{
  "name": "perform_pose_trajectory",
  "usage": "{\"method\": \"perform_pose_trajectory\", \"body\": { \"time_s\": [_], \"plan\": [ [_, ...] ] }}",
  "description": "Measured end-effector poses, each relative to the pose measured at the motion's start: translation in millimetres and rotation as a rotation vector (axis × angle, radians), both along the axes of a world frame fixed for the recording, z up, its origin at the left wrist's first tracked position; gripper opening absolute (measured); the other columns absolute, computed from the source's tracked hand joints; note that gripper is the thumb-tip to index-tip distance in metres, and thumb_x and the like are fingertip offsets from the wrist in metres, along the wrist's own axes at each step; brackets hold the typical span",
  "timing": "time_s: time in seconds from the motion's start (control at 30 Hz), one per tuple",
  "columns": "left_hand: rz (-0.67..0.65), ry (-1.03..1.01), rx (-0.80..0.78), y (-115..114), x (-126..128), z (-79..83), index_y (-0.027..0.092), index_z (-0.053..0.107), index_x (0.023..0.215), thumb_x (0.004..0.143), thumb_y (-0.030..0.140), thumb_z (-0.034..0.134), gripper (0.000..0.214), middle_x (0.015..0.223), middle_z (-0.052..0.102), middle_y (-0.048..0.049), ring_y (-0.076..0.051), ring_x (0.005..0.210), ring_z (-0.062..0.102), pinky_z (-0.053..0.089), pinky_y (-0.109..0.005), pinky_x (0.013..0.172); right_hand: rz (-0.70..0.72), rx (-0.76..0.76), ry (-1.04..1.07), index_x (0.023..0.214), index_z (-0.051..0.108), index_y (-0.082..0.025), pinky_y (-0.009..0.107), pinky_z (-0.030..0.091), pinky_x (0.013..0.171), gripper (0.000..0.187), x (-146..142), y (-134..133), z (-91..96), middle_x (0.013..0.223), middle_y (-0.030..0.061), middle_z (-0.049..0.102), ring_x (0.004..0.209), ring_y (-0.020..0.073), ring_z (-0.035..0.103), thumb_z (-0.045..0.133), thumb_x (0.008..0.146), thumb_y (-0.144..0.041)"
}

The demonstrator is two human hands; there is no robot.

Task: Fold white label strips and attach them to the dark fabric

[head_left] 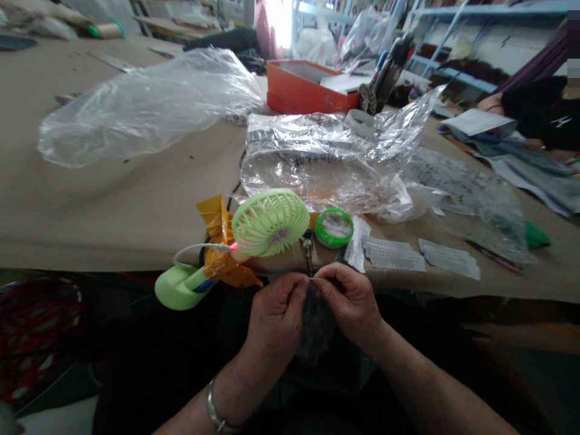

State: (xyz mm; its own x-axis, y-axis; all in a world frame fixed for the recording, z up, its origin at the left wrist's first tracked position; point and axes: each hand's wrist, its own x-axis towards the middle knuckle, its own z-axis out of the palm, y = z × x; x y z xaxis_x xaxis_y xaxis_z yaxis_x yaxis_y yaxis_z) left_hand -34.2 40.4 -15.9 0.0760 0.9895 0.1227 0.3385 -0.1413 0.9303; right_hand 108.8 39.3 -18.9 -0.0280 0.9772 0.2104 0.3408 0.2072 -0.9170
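My left hand point(280, 305) and my right hand point(347, 302) meet at the table's front edge, both pinched closed. Between their fingertips shows a thin white strand point(310, 278), too small to name surely. Just beyond the fingertips a small metal clamp point(307, 243) stands at the edge. Grey, see-through netting-like material point(316, 329) hangs below my hands; how it joins the strand is hidden. Left of the clamp is a green handheld fan point(272, 223), fixed with orange-brown tape point(224, 269). A round green tub point(334, 228) with whitish contents sits right of the clamp.
Printed paper labels point(394, 254) lie in stacks along the right edge, near tweezers point(493, 255). Clear plastic bags point(317, 169) cover the middle, with a tape roll point(360, 123) on them. Behind stands an orange box point(308, 90). Another person's dark sleeve point(539, 112) shows at right.
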Motion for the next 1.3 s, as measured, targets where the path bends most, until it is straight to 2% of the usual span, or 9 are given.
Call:
{"method": "perform_pose_trajectory", "body": {
  "time_s": [0.27,0.4,0.53,0.63,0.77,0.97,1.03,1.17,1.3],
  "plan": [
    [-0.036,-0.025,-0.076,-17,-7,-2.6,0.02,0.067,0.07,0.082,0.021,0.054,0.017,0.059,0.064,0.0032,-0.011,0.055,0.057,0.042,-0.018,0.053,0.056,-0.074,0.02,0.083,0.062,-0.018,0.02,0.045,0.055,0.008,7,-27,0.7,0.066,-0.0019,0.061,0.059,0.0101,0.056,0.061,0.083,-0.026],
    [-0.016,-0.041,-0.191,-19,-12,-21.6,0.021,0.071,0.073,0.08,0.026,0.057,0.016,0.065,0.07,0.0007,-0.016,0.061,0.063,0.047,-0.021,0.057,0.119,0.19,-0.198,0.074,0.059,-0.018,0.019,0.042,0.052,0.011,23,-26,24.0,0.062,-0.0028,0.056,0.054,0.0084,0.053,0.058,0.085,-0.02],
    [0.019,-0.063,-0.273,-15,-14,-40.3,0.024,0.074,0.093,0.075,0.029,0.064,0.022,0.098,0.075,-0.0045,-0.026,0.095,0.067,0.049,-0.033,0.088,0.033,0.495,-0.541,0.098,0.063,-0.017,0.034,0.049,0.083,0.015,41,10,48.5,0.092,0.0074,0.063,0.092,0.0191,0.058,0.052,0.088,-0.017],
    [0.007,-0.037,-0.306,-18,-14,-46.2,0.024,0.074,0.093,0.075,0.03,0.062,0.022,0.099,0.075,-0.0054,-0.027,0.097,0.066,0.049,-0.037,0.09,-0.03,0.504,-0.817,0.111,0.062,-0.016,0.05,0.038,0.101,0.027,48,37,52.8,0.118,0.0134,0.058,0.12,0.0301,0.043,0.057,0.086,-0.027],
    [-0.042,0.024,-0.323,-25,-15,-49.1,0.024,0.073,0.09,0.075,0.032,0.06,0.021,0.095,0.075,-0.0054,-0.027,0.094,0.067,0.049,-0.037,0.089,-0.006,0.493,-0.838,0.099,0.064,-0.018,0.052,0.035,0.103,0.017,51,49,48.3,0.123,0.011,0.057,0.122,0.0302,0.042,0.058,0.086,-0.027],
    [-0.077,0.059,-0.343,-28,-13,-50.3,0.022,0.072,0.088,0.076,0.035,0.058,0.023,0.093,0.075,-0.0058,-0.026,0.092,0.067,0.051,-0.035,0.084,-0.067,0.579,-0.483,0.077,0.057,-0.02,0.04,0.048,0.09,0.009,71,23,35.8,0.085,0.0042,0.062,0.097,0.0202,0.057,0.058,0.086,-0.022],
    [-0.088,0.052,-0.358,-29,-11,-50.6,0.022,0.072,0.088,0.075,0.037,0.058,0.024,0.092,0.075,-0.0058,-0.025,0.09,0.068,0.052,-0.034,0.082,-0.082,0.561,-0.595,0.085,0.06,-0.018,0.044,0.045,0.094,0.006,76,11,25.3,0.097,0.0079,0.064,0.107,0.0242,0.053,0.061,0.084,-0.024],
    [-0.11,0.038,-0.362,-33,-6,-52.3,0.02,0.072,0.087,0.076,0.038,0.057,0.026,0.09,0.075,-0.0064,-0.025,0.089,0.068,0.051,-0.034,0.081,-0.097,0.558,-0.85,0.115,0.058,-0.015,0.054,0.034,0.104,0.036,80,-7,1.0,0.12,0.0123,0.061,0.122,0.0311,0.043,0.063,0.081,-0.025],
    [-0.134,-0.003,-0.364,-37,2,-48.5,0.021,0.072,0.087,0.076,0.037,0.057,0.024,0.09,0.075,-0.0052,-0.024,0.088,0.068,0.051,-0.032,0.079,-0.122,0.624,-0.845,0.111,0.062,-0.017,0.052,0.034,0.105,0.028,81,-9,-10.1,0.115,0.0082,0.066,0.12,0.0276,0.047,0.06,0.083,-0.017]
  ]
}}
